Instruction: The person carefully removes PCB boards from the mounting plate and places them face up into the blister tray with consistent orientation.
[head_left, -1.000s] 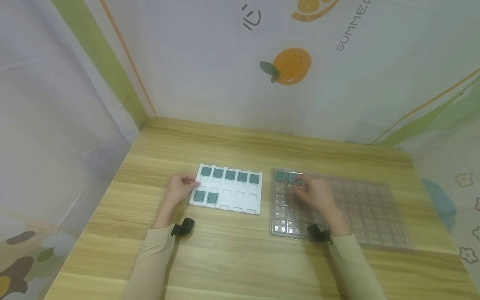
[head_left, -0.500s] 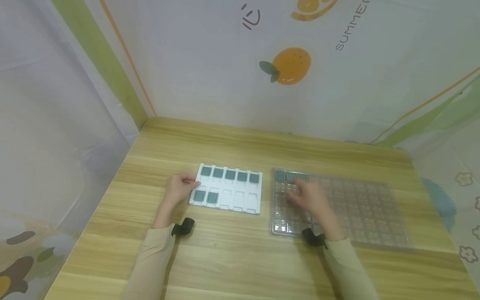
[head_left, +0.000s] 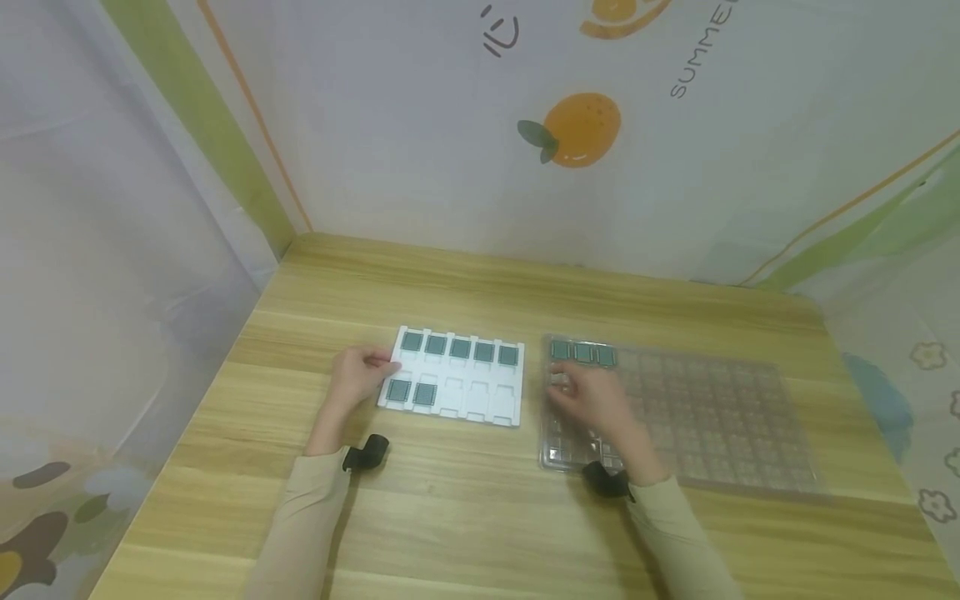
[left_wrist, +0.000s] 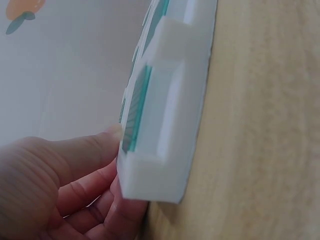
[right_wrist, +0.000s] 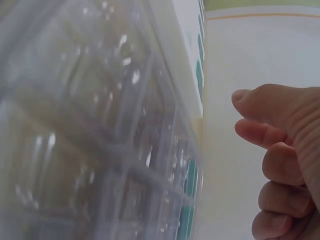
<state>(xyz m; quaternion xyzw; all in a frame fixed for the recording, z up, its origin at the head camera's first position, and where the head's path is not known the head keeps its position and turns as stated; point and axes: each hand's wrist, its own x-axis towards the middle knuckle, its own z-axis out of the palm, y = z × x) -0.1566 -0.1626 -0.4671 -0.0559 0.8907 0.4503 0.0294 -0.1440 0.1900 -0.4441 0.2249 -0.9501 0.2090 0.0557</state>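
Note:
My left hand (head_left: 360,373) pinches the left edge of a white tray (head_left: 465,372), thumb on top and fingers curled against its side in the left wrist view. Small green square circuit boards fill the tray's back row, such as this circuit board (head_left: 460,349); two more lie at the left of its front row. My right hand (head_left: 596,400) hovers over the left part of a clear plastic tray (head_left: 712,417). Its thumb and index finger stand slightly apart with nothing between them, the other fingers loosely curled. Three green circuit boards (head_left: 582,352) sit in the clear tray's back left pockets.
Both trays lie side by side on a wood-grain table (head_left: 450,517), a narrow gap between them. Behind the table hangs a white curtain (head_left: 412,150) with fruit prints. A black wrist camera (head_left: 367,452) is strapped to the left wrist, another camera (head_left: 606,481) to the right.
My right hand has moved left and toward me from the third circuit board, which now lies uncovered in the clear tray's back row. The left hand and white tray have stayed put.

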